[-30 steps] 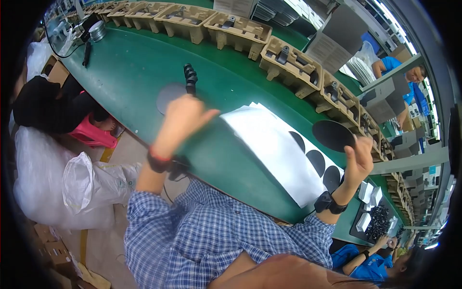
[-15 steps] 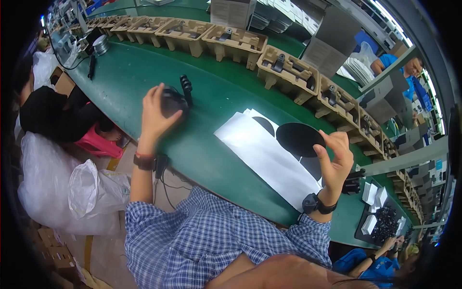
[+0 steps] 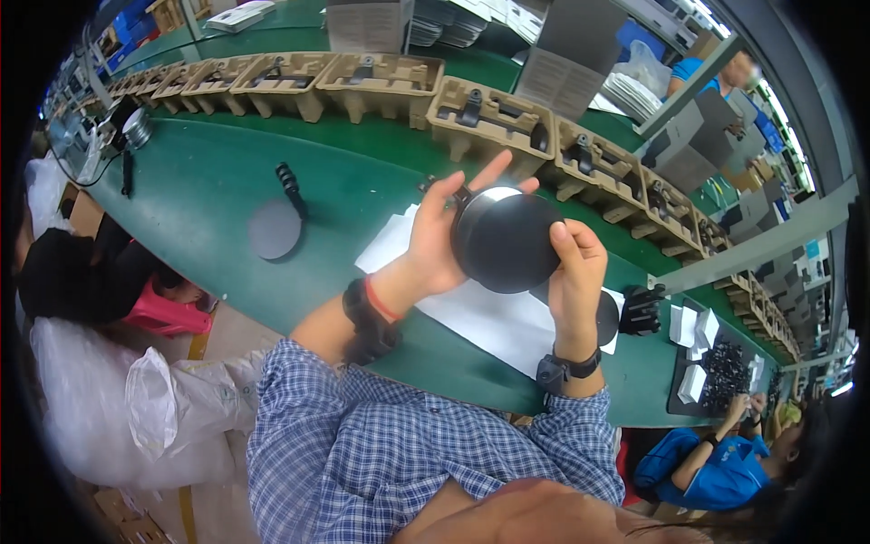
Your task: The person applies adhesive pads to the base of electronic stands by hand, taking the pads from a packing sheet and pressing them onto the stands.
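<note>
"What's there to count, biggest first?"

"One green table (image 3: pixel 208 154). Along its far side runs a row of tan trays (image 3: pixel 441 113); at least six can be told apart before the rest blur together. Then white sheeting (image 3: pixel 489 331), its count hidden by the arms, with one dark circle (image 3: pixel 608 315) plainly visible on it."

"And the hands?"

"Two, close together over the sheeting. The right hand (image 3: pixel 580 272) pinches one black disc (image 3: pixel 512 245) by its right edge, and the left hand (image 3: pixel 433 249) cups one round dark piece (image 3: pixel 464 227), mostly covered by the disc. Whether the two touch, I can't tell. Off to the left on the table lie one grey round piece (image 3: pixel 275 228) and, beside it, one black stalk (image 3: pixel 290 186)."

"Which way does the disc point?"

"Its flat face is turned up toward the camera. Being round, it shows no clear long axis. The stalk's runs away from the person, leaning left."

"Anything different from half a second ago?"

"The left hand was out near the stalk then; now it's beside the right. The disc has gone from lower over the sheeting to in front of the cupped piece."
</note>
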Demonstrator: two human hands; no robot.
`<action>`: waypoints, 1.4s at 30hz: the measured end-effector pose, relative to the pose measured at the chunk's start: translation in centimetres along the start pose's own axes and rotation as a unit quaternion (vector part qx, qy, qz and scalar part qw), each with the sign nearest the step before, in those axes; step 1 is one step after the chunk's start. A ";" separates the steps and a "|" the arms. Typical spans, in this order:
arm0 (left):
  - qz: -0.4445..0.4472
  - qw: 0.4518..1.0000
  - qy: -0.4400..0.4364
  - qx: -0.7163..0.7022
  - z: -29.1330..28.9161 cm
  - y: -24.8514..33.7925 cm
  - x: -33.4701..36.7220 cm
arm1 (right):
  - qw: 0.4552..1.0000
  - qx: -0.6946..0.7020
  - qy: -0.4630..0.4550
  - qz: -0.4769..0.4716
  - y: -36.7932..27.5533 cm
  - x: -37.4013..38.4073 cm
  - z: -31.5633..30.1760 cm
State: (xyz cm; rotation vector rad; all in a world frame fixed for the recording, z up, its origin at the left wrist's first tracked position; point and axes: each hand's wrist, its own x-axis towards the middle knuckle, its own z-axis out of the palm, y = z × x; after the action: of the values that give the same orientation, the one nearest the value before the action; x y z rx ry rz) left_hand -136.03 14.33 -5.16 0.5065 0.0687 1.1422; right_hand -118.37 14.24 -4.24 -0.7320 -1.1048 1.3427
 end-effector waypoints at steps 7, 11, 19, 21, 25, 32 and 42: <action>-0.001 1.000 0.005 -0.003 -0.5 0.0 0.2 | 1.000 -0.021 0.014 -0.011 1.0 0.3 0.5; 0.011 1.000 -0.004 0.006 -1.0 0.2 0.2 | 0.999 -0.032 0.011 -0.016 1.6 0.4 0.7; 0.016 1.000 -0.009 0.016 -1.5 1.0 0.1 | 0.999 -0.028 0.018 -0.026 2.4 0.6 1.6; 0.018 1.000 -0.011 0.019 -1.6 1.1 -0.1 | 0.999 -0.029 0.019 -0.025 2.6 0.7 1.7; 0.019 1.000 -0.012 0.015 -1.7 1.3 -0.2 | 0.997 -0.055 0.019 -0.054 3.2 0.8 2.1; 0.032 0.999 -0.014 0.033 -1.6 1.6 -0.7 | 0.997 -0.067 0.020 -0.045 3.2 0.6 2.8; 0.057 0.993 -0.050 0.094 -2.1 1.8 -1.5 | 0.963 -0.224 0.038 -0.141 4.1 1.1 3.1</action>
State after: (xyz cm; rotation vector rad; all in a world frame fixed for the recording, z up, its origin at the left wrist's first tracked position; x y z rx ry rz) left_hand -138.80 14.35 -6.63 0.7423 0.0616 1.2264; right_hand -122.88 15.31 -6.69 -0.9050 -1.4121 0.8214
